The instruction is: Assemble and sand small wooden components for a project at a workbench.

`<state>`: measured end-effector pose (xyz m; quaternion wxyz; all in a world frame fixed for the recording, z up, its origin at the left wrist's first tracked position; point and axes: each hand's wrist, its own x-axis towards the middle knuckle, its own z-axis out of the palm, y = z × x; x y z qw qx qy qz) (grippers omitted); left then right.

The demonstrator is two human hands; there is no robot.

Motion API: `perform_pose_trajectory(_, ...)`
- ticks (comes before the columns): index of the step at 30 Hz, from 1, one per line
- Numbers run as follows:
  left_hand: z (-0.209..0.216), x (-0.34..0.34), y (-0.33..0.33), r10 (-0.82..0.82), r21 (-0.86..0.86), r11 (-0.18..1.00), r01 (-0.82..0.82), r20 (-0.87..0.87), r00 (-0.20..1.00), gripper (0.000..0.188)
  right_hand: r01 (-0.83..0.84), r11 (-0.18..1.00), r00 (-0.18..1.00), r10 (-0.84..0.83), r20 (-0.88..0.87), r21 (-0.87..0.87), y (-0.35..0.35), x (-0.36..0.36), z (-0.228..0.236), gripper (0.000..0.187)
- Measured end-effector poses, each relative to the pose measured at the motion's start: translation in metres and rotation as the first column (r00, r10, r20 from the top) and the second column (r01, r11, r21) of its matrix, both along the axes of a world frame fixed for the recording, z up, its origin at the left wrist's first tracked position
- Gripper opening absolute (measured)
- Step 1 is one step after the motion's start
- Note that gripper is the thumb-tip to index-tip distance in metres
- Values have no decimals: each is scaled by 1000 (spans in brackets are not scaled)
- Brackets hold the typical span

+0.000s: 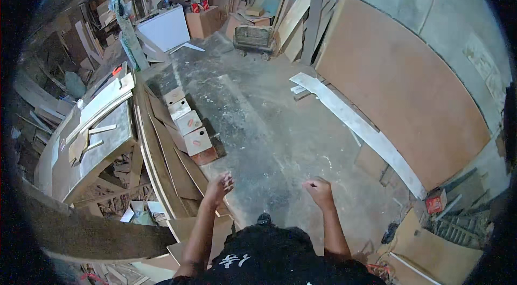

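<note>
Both forearms reach forward over the concrete floor (269,139), held apart at about the same height. My left hand (218,188) has its fingers curled in, and nothing shows in it. It is nearest to the edges of brown boards (186,169) leaning on the left and to a row of small wooden boxes (198,142), touching neither as far as I can tell. My right hand (320,191) is closed in a fist, also with nothing visible in it, above the floor. A dark shoe tip (264,219) shows between the arms.
On the left stands a workbench (116,137) with wood strips and offcuts. A large brown panel (401,85) leans on the right wall, a long white board (355,123) along its foot. A wheeled cart (253,38) and a white panel (166,29) stand farther back.
</note>
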<state>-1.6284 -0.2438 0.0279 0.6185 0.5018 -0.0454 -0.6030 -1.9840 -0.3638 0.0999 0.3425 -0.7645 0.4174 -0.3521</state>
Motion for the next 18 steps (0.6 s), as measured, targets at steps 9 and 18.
perform_pose_trajectory(9, 22, 11, -198, -216, -163, 962, 219, 33, 976, 28, 275, 955, 960, -278, 13, 115, -119, 3, -44, 15)
perform_pose_trajectory(18, -22, 81, -321, -109, 59, 993, 107, 33, 994, 27, 259, 965, 964, -261, 48, 46, -317, 47, -46, 5)
